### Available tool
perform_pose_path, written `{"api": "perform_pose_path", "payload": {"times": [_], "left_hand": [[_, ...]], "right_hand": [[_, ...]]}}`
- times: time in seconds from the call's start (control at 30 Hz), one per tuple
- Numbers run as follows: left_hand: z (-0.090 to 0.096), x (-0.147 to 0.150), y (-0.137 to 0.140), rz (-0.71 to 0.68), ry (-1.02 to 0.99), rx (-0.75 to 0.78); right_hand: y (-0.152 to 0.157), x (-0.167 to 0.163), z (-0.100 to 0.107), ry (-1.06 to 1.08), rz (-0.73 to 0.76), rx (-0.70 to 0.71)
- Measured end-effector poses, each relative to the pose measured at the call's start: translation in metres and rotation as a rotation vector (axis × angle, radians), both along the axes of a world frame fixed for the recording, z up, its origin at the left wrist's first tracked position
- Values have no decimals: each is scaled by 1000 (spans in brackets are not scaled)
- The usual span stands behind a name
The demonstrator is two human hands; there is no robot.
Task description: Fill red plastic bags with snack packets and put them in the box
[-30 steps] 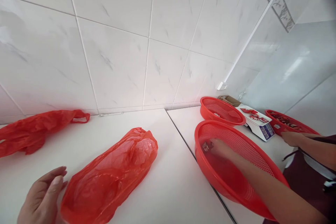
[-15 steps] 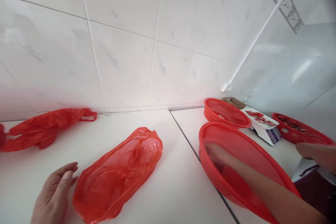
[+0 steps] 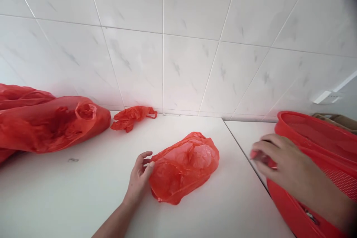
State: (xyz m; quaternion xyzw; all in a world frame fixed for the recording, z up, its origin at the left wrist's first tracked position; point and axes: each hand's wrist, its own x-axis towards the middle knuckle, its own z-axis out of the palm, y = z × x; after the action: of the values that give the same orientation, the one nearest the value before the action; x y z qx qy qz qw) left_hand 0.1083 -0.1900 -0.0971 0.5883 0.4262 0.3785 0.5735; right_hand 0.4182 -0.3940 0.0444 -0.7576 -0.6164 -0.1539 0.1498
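Note:
A thin red plastic bag [image 3: 184,171] lies with its mouth spread wide on the white tabletop. My left hand [image 3: 141,174] is at its left edge, thumb and fingers apart and slightly curled; whether the fingertips touch the plastic I cannot tell. My right hand [image 3: 281,160] is raised over the near rim of a large red plastic basket [image 3: 281,200]. Its fingers are closed around a small red packet [image 3: 264,159], blurred by motion. Low inside the basket a few small items show, partly hidden by my forearm.
Behind the near basket stands another red basket [image 3: 315,126], with a cardboard box [image 3: 337,121] beyond it. A crumpled red bag [image 3: 134,115] lies by the tiled wall. Large, bulky red bags [image 3: 55,122] fill the left side. A seam [image 3: 242,148] divides the two tabletops.
My right hand has come up out of the near basket with a small red packet. My left hand has moved closer to the open bag's edge. The view has swung left.

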Motion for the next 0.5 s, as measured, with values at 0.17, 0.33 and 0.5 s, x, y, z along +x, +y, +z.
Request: {"api": "perform_pose_path", "payload": {"times": [0.17,0.33,0.5], "left_hand": [[0,-1,0,-40,-12,-14],[-5,-2,2,-41,-33,-12],[-7,-1,3,-62,-86,-40]], "right_hand": [[78,-88,-9,125,358,-223],[112,-101,-19,271,493,-362],[50,-44,-8,280,176,-228]]}}
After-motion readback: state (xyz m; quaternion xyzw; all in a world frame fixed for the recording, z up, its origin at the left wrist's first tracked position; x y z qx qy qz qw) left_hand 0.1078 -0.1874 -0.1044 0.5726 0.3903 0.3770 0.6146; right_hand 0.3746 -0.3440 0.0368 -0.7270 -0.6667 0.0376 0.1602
